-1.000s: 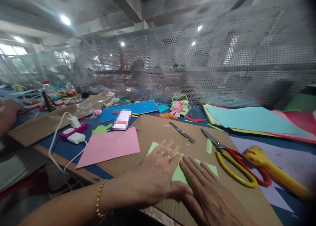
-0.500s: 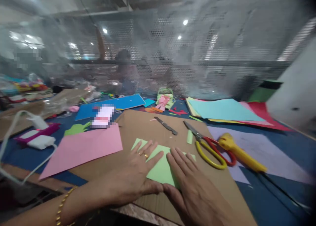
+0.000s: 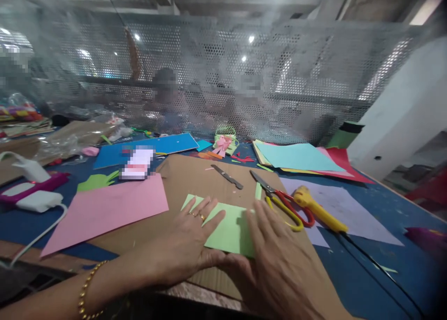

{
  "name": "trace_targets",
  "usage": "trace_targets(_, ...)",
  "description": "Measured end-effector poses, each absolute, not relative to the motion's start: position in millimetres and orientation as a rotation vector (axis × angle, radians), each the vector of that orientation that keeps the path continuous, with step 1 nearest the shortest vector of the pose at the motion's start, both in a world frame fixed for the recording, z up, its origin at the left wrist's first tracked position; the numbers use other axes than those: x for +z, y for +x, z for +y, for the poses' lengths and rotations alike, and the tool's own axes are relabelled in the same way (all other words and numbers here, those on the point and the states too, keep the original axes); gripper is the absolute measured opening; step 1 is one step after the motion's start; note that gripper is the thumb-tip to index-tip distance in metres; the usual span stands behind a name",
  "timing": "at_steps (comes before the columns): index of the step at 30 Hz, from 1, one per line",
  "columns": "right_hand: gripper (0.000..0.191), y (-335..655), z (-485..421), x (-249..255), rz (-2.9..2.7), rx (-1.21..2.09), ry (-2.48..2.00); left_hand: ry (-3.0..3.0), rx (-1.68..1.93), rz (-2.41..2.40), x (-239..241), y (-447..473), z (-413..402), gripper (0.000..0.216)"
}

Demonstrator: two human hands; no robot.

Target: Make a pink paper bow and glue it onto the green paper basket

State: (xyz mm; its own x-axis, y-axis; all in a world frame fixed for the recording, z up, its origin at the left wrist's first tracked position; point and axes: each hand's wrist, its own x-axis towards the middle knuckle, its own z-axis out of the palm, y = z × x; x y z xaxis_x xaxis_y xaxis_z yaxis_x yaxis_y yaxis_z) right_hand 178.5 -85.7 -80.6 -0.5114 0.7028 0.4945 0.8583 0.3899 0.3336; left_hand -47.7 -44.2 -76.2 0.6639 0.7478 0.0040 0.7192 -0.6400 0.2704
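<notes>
Light green paper (image 3: 228, 229) is lying flat near the middle of the cardboard (image 3: 193, 180), right at the near side of the blue counter (image 3: 375, 197), with both hands down on it. Left hand (image 3: 185, 241) is over the left part, fingers fanned out, two gold rings on, so that grip is spread wide and isn't closed around anything. Right hand (image 3: 279, 257) lies along the right end, fingers straight and fairly close together, grip not curled. Thumbs come together at the near edge; can't tell if they're pinching it or just resting there.

Just beyond the paper there's a grey metal blade (image 3: 227, 177) on the cardboard. Scissors with one red and one yellow handle (image 3: 271, 188) sit to the right, far side of the right hand, a green strip (image 3: 257, 191) just beside them. Yellow corded tool (image 3: 321, 211) is right of that, partly over a pale purple sheet (image 3: 366, 217). Left side has a pink sheet (image 3: 111, 213), with a blurred-out phone (image 3: 138, 164) just past its far edge.
</notes>
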Motion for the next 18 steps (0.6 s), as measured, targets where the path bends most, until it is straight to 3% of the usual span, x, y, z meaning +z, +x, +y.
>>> trace_targets(3,0.073,158.8,-73.8,-73.1,-2.443,-0.753,-1.329,2.7,0.259,1.148,-79.8,-48.0,-43.6,0.08)
trace_targets(9,0.064,158.1,-68.6,-71.7,-2.716,-0.304,-1.235,2.694,0.191,1.136,-74.9,-48.5,-45.4,0.086)
trace_targets(18,0.079,209.4,-87.1,-97.0,-2.424,-0.741,-1.285,2.571,0.049,1.219,-66.7,-45.8,-47.1,0.094)
